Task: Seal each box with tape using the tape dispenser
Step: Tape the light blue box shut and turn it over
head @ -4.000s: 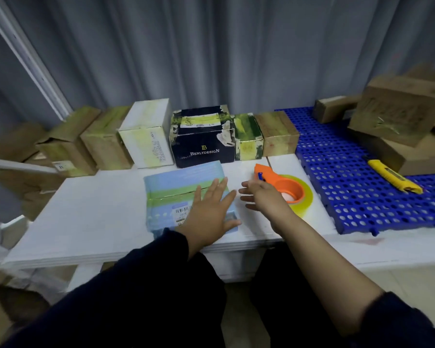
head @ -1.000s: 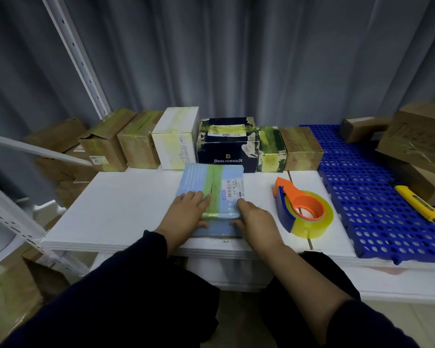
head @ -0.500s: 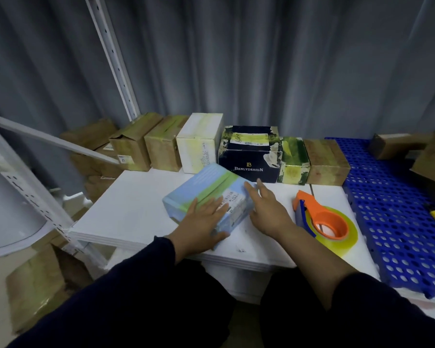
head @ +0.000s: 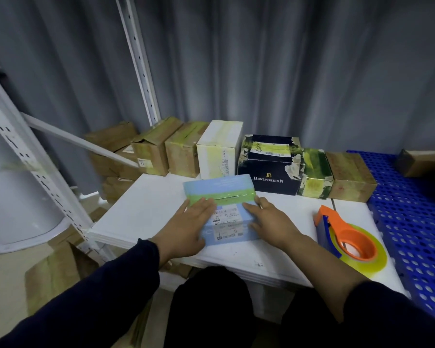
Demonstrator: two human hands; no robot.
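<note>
1. Fingers (head: 202, 205) of our left hand (head: 186, 228) and right hand (head: 271, 222) lie flat, grasping nothing, pressing the blue box (head: 221, 209).
2. Beside the box, right, the tape dispenser (head: 347, 237) lies untouched.
3. If we press unevenly, the tape may wrinkle or the box slide.

The white worktop (head: 146, 204) carries a blue box (head: 220, 194) and a tape dispenser (head: 347, 243). A row of boxes (head: 269, 164) lines its back edge.

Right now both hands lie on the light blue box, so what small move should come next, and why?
Probably the right hand should reach for the orange tape dispenser beside it. The light blue cardboard box carries one yellow-green tape strip across its top; the left hand can steady it.
</note>
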